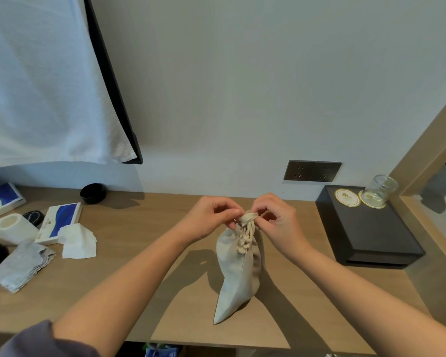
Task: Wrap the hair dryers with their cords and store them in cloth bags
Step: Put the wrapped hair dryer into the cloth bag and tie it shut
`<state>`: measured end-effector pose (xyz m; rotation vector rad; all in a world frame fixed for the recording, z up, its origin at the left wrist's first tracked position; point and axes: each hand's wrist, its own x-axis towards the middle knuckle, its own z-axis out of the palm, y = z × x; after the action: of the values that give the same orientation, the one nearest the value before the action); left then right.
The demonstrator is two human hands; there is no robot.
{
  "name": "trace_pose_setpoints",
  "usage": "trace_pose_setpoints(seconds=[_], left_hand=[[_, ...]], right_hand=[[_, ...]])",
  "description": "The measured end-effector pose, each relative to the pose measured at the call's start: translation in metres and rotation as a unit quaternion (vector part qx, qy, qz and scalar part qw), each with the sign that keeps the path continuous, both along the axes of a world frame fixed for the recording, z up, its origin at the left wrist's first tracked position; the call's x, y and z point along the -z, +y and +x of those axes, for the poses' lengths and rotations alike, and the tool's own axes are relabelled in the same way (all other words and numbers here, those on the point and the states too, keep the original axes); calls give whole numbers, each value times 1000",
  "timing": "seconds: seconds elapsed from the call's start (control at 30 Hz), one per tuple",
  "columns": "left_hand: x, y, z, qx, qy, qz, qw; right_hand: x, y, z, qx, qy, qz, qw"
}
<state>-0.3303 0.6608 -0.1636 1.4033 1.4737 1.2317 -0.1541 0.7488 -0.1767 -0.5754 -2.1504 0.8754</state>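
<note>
A beige cloth bag point(238, 274) stands upright in the middle of the wooden desk point(129, 253), bulging with something hidden inside. Its neck is gathered tight and a knotted drawstring hangs down its front. My left hand point(211, 217) pinches the gathered top of the bag from the left. My right hand point(276, 220) pinches the same top from the right, fingertips on the cloth. No hair dryer or cord shows.
A black box point(366, 228) with two round coasters and an upturned glass point(381, 188) sits at the right. At the left lie a toilet roll point(12, 228), tissue packs, a grey cloth point(23, 266), loose tissues and a black dish point(93, 193). A wall socket point(312, 171) is behind.
</note>
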Motion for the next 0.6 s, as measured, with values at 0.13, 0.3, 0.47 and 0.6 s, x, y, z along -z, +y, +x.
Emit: trace_pose_setpoints(seconds=[0.13, 0.3, 0.47, 0.6], left_hand=[[-4, 4, 1, 23, 27, -1, 999], [-8, 7, 2, 57, 118, 34, 991], [-7, 13, 2, 75, 136, 39, 987], [-9, 17, -1, 102, 134, 15, 986]], right_hand=[[1, 4, 2, -12, -20, 49, 999], [-3, 12, 5, -26, -37, 38, 998], [-3, 21, 5, -27, -42, 25, 998], [1, 25, 4, -38, -38, 39, 998]])
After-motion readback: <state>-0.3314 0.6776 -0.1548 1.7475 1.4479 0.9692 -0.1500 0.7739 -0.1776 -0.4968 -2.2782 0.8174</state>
